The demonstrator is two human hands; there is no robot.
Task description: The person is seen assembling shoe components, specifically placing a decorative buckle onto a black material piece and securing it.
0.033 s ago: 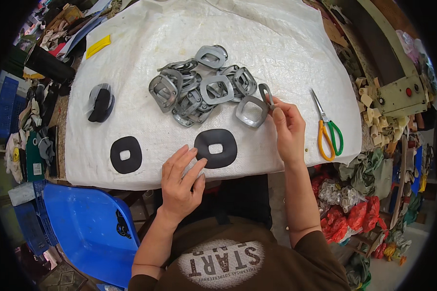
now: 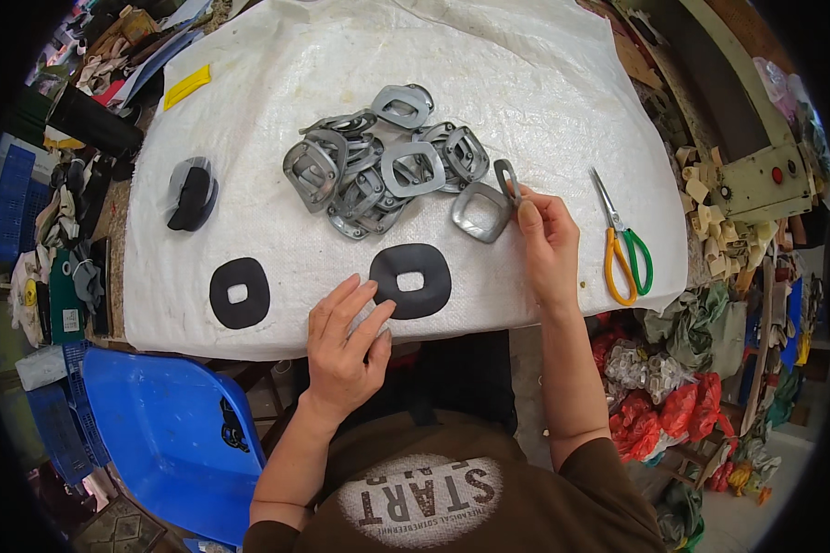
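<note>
Fingers of my right hand (image 2: 549,235) pinch a grey ring-shaped frame (image 2: 503,180), standing on its edge. Beside it a second rounded-square grey frame (image 2: 463,212) lies flat, close to or touching the pinched one. My left hand (image 2: 346,341) is open, its fingertips resting at the left edge of a black cushioned pad (image 2: 431,288) with a small rectangular hole. Farther left on the white sheet lies a similar black pad (image 2: 249,313). A heap of grey frames (image 2: 413,169) fills the middle of the table, beyond both hands.
Scissors (image 2: 615,249) with orange and green handles lie right of my right hand. At the left are a stack in clear plastic with a black piece (image 2: 192,198) and a yellow strip (image 2: 186,87). A blue tub (image 2: 148,396) stands below the table's left edge, red bags (image 2: 678,410) at lower right.
The pinched grey frame and the flat one beside it have shifted very slightly to the right. My left hand stays nearly in place at the black pad.
</note>
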